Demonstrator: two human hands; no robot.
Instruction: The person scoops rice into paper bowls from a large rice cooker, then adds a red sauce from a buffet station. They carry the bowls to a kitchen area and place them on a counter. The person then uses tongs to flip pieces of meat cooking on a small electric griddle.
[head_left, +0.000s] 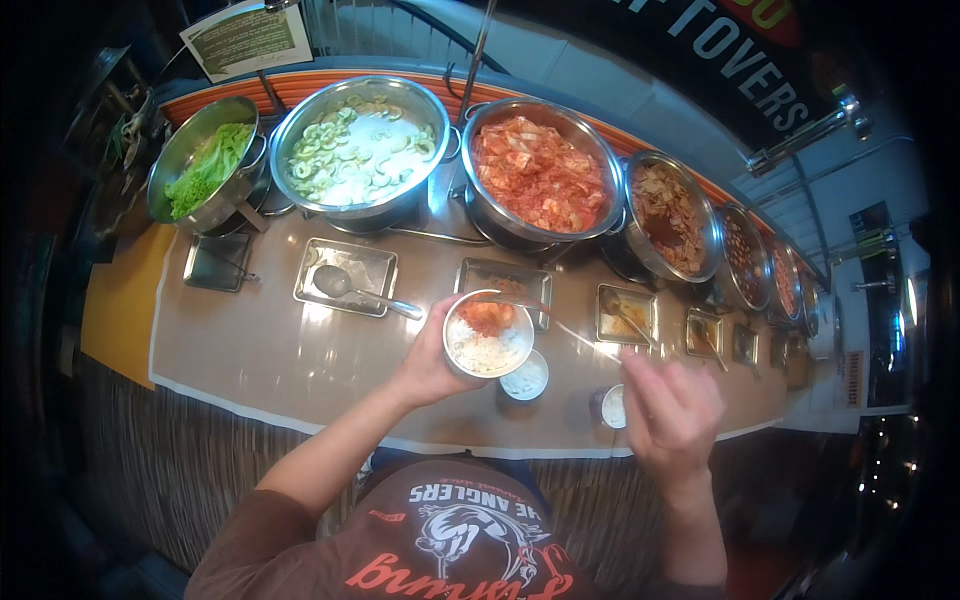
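Observation:
My left hand (431, 360) holds a round bowl (488, 371) tilted towards me, with white rice and red kimchi in it. My right hand (671, 412) grips the thin metal handle of a serving utensil (589, 339), whose head lies over the bowl's far rim, at the kimchi. Below and right of the held bowl stands a small bowl of white food (524, 376), and a cup with white contents (614, 406) is partly hidden behind my right hand. Beyond the held bowl is a metal tray (540, 279) with red residue, under a large steel pot of kimchi (541, 169).
Along the back stand steel pots of lettuce (210, 169), sliced cucumber (360, 150) and brownish-red sliced food (671, 217), with several more at the right. A tray (375, 259) holds a spoon (334, 282); another tray with a utensil (626, 315) lies right. The table's near edge curves before my body.

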